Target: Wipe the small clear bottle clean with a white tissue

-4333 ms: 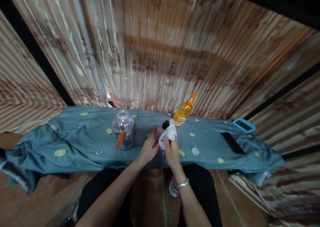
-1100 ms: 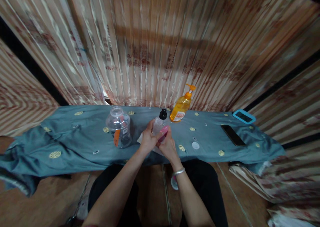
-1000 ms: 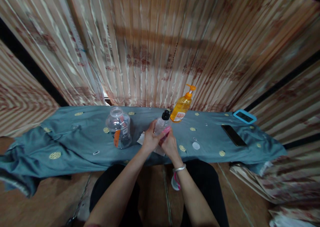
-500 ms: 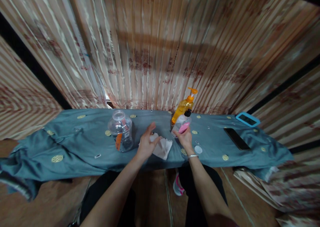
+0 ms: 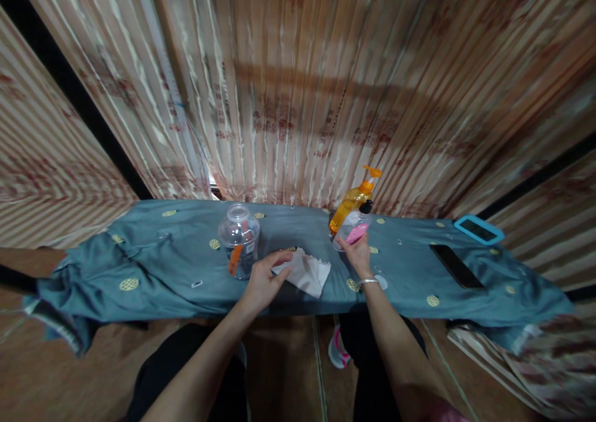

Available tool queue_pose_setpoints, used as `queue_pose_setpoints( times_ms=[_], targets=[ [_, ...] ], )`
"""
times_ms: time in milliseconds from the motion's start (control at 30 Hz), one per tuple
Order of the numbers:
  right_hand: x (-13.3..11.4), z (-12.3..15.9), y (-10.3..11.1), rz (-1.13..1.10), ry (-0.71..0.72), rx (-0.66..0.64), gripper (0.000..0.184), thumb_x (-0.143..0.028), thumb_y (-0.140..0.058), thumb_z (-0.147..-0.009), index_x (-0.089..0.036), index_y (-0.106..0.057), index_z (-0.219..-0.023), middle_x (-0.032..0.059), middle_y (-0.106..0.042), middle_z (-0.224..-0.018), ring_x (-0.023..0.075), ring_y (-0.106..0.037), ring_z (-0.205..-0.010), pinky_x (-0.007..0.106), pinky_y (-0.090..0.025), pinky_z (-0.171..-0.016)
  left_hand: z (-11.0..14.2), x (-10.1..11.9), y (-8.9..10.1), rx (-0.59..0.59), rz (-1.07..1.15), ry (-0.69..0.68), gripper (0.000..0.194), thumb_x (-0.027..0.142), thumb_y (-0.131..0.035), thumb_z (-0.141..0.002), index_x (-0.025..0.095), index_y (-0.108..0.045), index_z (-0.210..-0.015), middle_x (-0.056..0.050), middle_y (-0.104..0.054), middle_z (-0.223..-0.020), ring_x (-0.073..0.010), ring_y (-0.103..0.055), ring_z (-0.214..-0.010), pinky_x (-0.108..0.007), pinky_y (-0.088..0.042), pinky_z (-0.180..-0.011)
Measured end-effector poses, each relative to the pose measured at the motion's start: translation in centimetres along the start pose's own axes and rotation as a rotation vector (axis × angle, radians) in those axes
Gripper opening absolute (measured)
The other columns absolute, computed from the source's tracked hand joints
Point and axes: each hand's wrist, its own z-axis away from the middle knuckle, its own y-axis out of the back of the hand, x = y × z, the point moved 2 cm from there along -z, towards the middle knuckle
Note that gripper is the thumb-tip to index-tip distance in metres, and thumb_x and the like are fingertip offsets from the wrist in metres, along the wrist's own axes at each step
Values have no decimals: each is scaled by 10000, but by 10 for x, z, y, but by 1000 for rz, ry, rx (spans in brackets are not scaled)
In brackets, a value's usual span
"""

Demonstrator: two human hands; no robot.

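My right hand (image 5: 357, 254) is wrapped round the lower part of a clear bottle (image 5: 345, 228) with a black top and a pink label. The bottle leans to the right, in front of an orange pump bottle (image 5: 350, 210) that tilts the same way. My left hand (image 5: 264, 280) hovers at the left edge of a crumpled white cloth (image 5: 310, 274), thumb and fingers apart; whether they touch it I cannot tell. Left of that hand stands a clear plastic jar (image 5: 241, 248) with a narrow neck and an orange label.
A teal patterned cloth (image 5: 177, 279) covers the narrow table. Toward the right lie a black phone (image 5: 456, 265) and a blue-framed digital clock (image 5: 478, 229). A white disc (image 5: 382, 282) sits beside my right wrist. Pleated curtains (image 5: 298, 99) hang close behind.
My left hand has lowered and shifted left toward the cloth's edge, its fingers less raised. My right hand keeps its hold on the clear bottle. The whole view has shifted slightly.
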Motion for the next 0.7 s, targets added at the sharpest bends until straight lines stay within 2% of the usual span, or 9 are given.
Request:
queue_pose_setpoints(
  times_ms=[100,200,300,400,467,567,633,700],
  targets=[
    [0,1,0,7,29,-18,398,-377,-660,-963,-196,-587,-1311,95,-619,-1308,245,-659,-1084,463,-558,-905,2,4,9,51,-79,-58,222,294,-658,-847,188,-756,-1015,-97,-804,-1055,-235,-765,-929,-389,-624,-891],
    [3,6,9,19,91,-41,401,-380,-658,-965,-197,-586,-1314,96,-616,-1313,246,-658,-1087,465,-559,-905,3,15,22,58,-215,-188,185,300,-625,-888,215,-757,-986,-82,-803,-1014,-231,-758,-940,-381,-612,-910],
    [15,13,32,63,147,-56,409,-383,-657,-965,-199,-582,-1323,99,-604,-1337,253,-648,-1111,475,-553,-919,5,32,39,100,-316,-332,190,305,-606,-916,226,-742,-1022,-79,-788,-994,-226,-749,-926,-358,-616,-866],
    [33,24,63,133,168,-79,415,-382,-664,-961,-205,-582,-1327,100,-594,-1355,262,-638,-1138,483,-545,-935,8,51,57,206,-429,-432,245,309,-635,-909,239,-700,-1135,-84,-763,-1072,-255,-717,-1029,-413,-580,-962],
    [47,32,80,182,162,-113,404,-382,-666,-960,-206,-590,-1315,97,-605,-1337,257,-643,-1125,475,-549,-927,10,61,68,295,-482,-466,378,318,-664,-890,252,-633,-1261,-93,-713,-1228,-286,-643,-1216,-479,-488,-1105],
    [62,44,94,242,149,-179,387,-381,-664,-962,-204,-599,-1300,94,-614,-1320,251,-649,-1112,468,-552,-921,12,69,80,461,-543,-512,695,375,-768,-804,234,-487,-1424,-136,-506,-1521,-354,-354,-1503,-564,-284,-1244],
    [66,50,96,271,144,-218,372,-379,-660,-965,-208,-605,-1291,93,-615,-1320,247,-649,-1111,463,-551,-922,11,66,85,557,-555,-553,866,380,-811,-765,229,-381,-1501,-151,-351,-1630,-369,-210,-1562,-582,-158,-1283],
    [64,54,94,291,143,-253,361,-377,-655,-968,-210,-609,-1285,92,-618,-1317,243,-651,-1104,458,-553,-919,8,55,86,605,-521,-500,994,384,-834,-743,208,-284,-1552,-158,-238,-1680,-377,-131,-1581,-590,-74,-1294]
  ],
)
